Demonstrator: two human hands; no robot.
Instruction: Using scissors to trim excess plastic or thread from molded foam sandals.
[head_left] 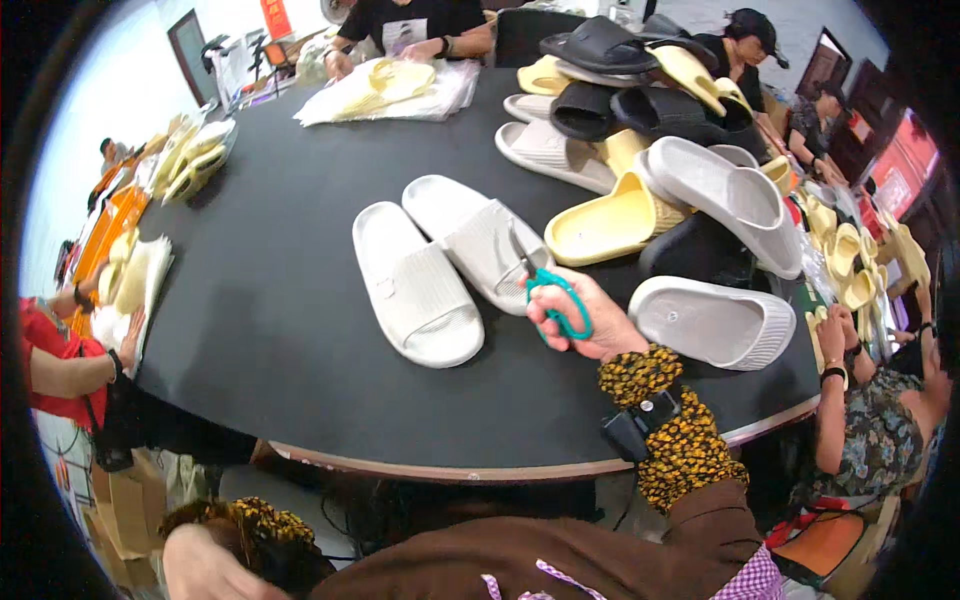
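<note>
A pair of light grey slide slippers lies side by side on the dark table, the left slipper (405, 280) a little nearer than the right slipper (480, 245). My right hand (603, 322) is closed around the teal handles of small scissors (562, 298). Their dark blades point away from me, over the ribbed strap of the right slipper; whether they touch it I cannot tell. My left hand (212, 570) is low at the left, off the table's near edge, blurred and partly cut off, so its fingers do not show clearly.
A heap of black, yellow and grey slippers (650, 130) covers the table's right side, with a single grey slipper (715, 322) near my right wrist. Yellow slippers on plastic bags (390, 90) lie before a person opposite. Other people handle slippers at both sides. Cardboard boxes (135, 510) stand below left.
</note>
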